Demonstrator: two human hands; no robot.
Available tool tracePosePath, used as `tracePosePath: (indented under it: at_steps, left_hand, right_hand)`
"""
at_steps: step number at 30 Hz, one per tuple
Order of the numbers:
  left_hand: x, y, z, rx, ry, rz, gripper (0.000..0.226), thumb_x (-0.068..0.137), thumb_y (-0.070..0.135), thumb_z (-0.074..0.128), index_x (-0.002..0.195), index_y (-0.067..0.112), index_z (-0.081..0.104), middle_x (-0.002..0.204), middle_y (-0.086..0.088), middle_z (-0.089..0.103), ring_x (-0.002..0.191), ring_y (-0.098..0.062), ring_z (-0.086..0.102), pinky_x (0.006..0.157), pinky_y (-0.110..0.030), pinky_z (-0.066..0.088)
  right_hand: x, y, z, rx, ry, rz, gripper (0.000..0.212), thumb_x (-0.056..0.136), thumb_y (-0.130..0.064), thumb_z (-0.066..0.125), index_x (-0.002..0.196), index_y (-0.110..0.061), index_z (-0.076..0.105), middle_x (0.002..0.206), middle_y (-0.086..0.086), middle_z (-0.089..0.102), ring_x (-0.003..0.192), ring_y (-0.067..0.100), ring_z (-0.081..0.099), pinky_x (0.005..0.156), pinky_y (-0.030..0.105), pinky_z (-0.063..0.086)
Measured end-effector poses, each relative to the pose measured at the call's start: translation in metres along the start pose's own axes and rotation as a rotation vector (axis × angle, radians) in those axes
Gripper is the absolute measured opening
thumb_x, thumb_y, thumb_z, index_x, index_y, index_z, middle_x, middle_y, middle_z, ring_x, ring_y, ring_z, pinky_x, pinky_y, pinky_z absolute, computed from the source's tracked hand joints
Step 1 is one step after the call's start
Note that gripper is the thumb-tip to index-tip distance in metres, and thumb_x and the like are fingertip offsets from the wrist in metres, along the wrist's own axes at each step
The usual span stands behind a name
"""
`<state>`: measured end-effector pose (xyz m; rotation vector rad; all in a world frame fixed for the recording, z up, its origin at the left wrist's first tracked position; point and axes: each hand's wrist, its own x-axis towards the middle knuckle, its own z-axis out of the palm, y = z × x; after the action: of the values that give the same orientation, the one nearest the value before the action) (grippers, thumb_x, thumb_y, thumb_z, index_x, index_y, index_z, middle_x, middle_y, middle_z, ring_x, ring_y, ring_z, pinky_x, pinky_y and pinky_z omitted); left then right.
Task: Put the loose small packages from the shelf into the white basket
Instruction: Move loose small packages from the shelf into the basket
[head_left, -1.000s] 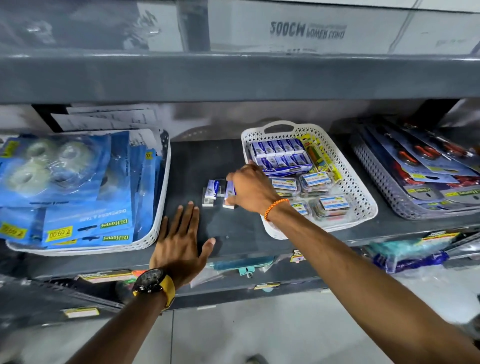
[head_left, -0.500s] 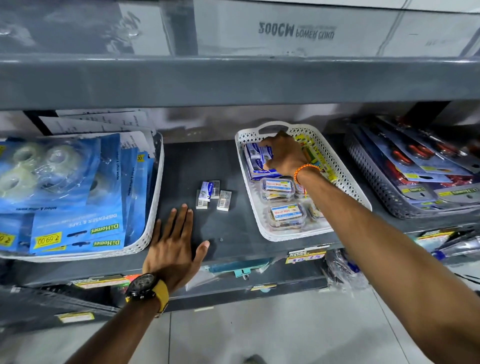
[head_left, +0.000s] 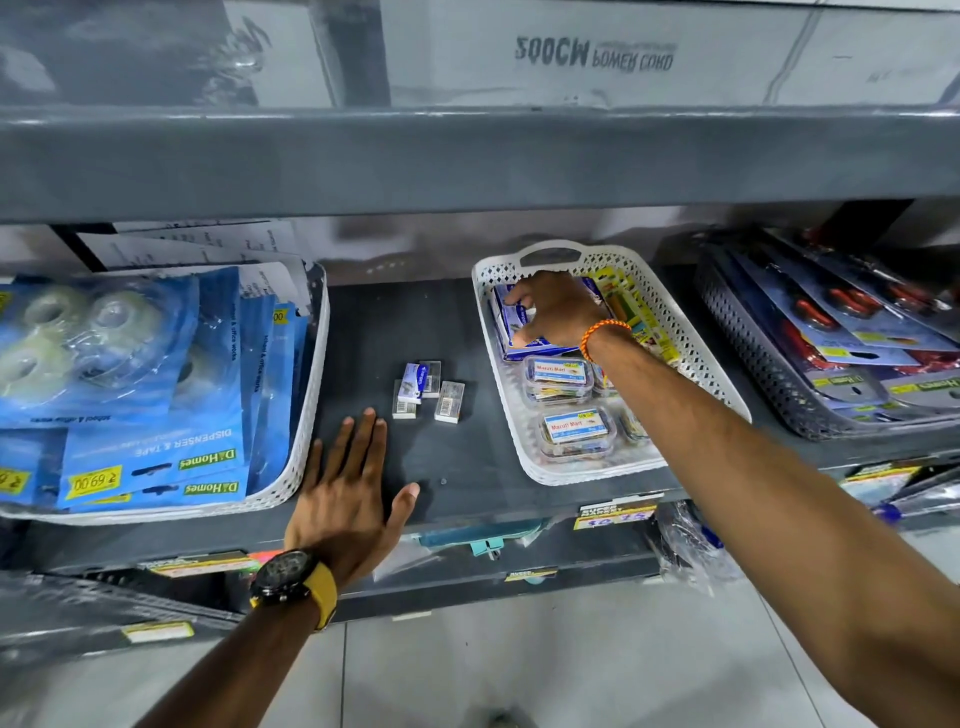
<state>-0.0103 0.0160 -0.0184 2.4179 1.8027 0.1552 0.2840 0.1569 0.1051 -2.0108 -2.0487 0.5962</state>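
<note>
White perforated plastic, the handled white basket (head_left: 724, 387) on the dark grey shelf board (head_left: 415, 322) is my reference. Inside its far end my right hand (head_left: 558, 312) rests on a blue-and-white carton of small boxes (head_left: 506, 325), fingers curled downward; I cannot tell whether they grip anything. Nearer in the basket lie clear lidded tubs with white labels (head_left: 558, 379). Left of the basket, apart from it on the bare board, four small white-and-blue loose packages (head_left: 427, 389) sit clustered, some touching. Further left and nearer the shelf edge, my left hand (head_left: 348, 499), wearing a black watch on a yellow strap (head_left: 296, 579), lies flat with fingers spread, holding nothing.
</note>
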Motion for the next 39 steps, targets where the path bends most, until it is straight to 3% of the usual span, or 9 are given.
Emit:
tracePosePath:
  at_steps: [8,12,15,19,22,25,28,33,39]
  left_hand:
    - [-0.001,-0.002,0.003,0.021,-0.003,-0.003,0.087,0.093,0.067,0.016,0.162,0.014,0.006,0.171,0.000,-0.005,0.157,-0.020,-0.006,0.128,-0.049,0.006]
    - [-0.001,-0.002,0.002,0.009,0.003,0.002,0.087,0.094,0.067,0.017,0.162,0.014,0.007,0.171,0.000,-0.004,0.158,-0.020,-0.005,0.128,-0.049,0.007]
    - [-0.001,-0.001,0.001,0.011,0.003,0.004,0.087,0.094,0.067,0.016,0.162,0.014,0.008,0.171,0.000,-0.004,0.158,-0.020,-0.005,0.128,-0.050,0.008]
    - [-0.001,0.001,-0.002,0.017,-0.002,-0.003,0.087,0.092,0.066,0.016,0.162,0.014,0.008,0.171,-0.001,-0.002,0.158,-0.021,-0.002,0.128,-0.050,0.009]
    - [0.000,0.003,-0.003,0.023,-0.005,-0.006,0.089,0.091,0.067,0.013,0.162,0.014,0.006,0.171,-0.001,-0.004,0.158,-0.021,-0.004,0.128,-0.049,0.007]
    - [0.000,0.005,-0.004,0.021,0.000,-0.005,0.088,0.091,0.067,0.013,0.162,0.014,0.008,0.171,-0.002,-0.003,0.158,-0.022,-0.002,0.128,-0.049,0.007]
    - [0.000,0.003,-0.003,0.012,0.003,-0.005,0.088,0.091,0.067,0.016,0.162,0.014,0.010,0.171,-0.003,0.000,0.158,-0.023,0.000,0.128,-0.049,0.007]
    - [-0.001,0.001,-0.002,0.019,0.005,0.003,0.087,0.092,0.066,0.018,0.161,0.012,0.014,0.171,-0.004,0.005,0.158,-0.025,0.004,0.127,-0.051,0.010]
    - [-0.001,-0.002,0.000,0.017,0.002,0.015,0.087,0.093,0.067,0.016,0.162,0.013,0.011,0.171,-0.003,0.001,0.158,-0.024,0.000,0.127,-0.052,0.009]
  right_hand:
    - [-0.005,0.001,0.001,-0.011,-0.012,-0.004,0.051,0.074,-0.010,0.084,0.122,-0.009,0.068,0.128,0.009,0.067,0.118,0.023,0.062,0.101,0.030,0.048]
    - [-0.009,-0.009,0.003,0.015,0.210,-0.030,0.031,0.078,-0.015,0.077,0.108,-0.013,0.075,0.116,0.010,0.072,0.107,0.026,0.067,0.088,0.029,0.050]
    - [-0.016,-0.030,0.017,0.050,0.202,-0.130,0.025,0.081,-0.019,0.075,0.105,-0.014,0.076,0.111,0.008,0.073,0.102,0.026,0.066,0.078,0.022,0.041]
    - [-0.025,-0.060,0.045,-0.028,0.129,-0.315,0.035,0.083,-0.034,0.075,0.113,-0.016,0.072,0.115,0.005,0.069,0.110,0.026,0.060,0.097,0.033,0.044]
    - [-0.024,-0.076,0.066,-0.246,0.101,-0.372,0.046,0.082,-0.044,0.072,0.119,-0.018,0.069,0.118,0.003,0.068,0.112,0.028,0.058,0.098,0.039,0.042]
    - [-0.022,-0.084,0.083,-0.359,0.062,-0.354,0.048,0.076,-0.052,0.073,0.110,-0.018,0.070,0.110,0.003,0.070,0.107,0.027,0.061,0.093,0.040,0.039]
    - [-0.018,-0.088,0.094,-0.372,0.069,-0.357,0.042,0.073,-0.049,0.076,0.101,-0.018,0.070,0.106,0.003,0.068,0.103,0.027,0.063,0.088,0.039,0.038]
    - [-0.016,-0.087,0.098,-0.279,0.052,-0.336,0.039,0.072,-0.034,0.080,0.106,-0.019,0.070,0.109,0.005,0.068,0.102,0.030,0.065,0.088,0.037,0.045]
    - [-0.021,-0.063,0.061,0.059,0.188,-0.244,0.062,0.068,-0.022,0.087,0.126,-0.019,0.063,0.123,0.007,0.067,0.107,0.027,0.065,0.093,0.029,0.048]
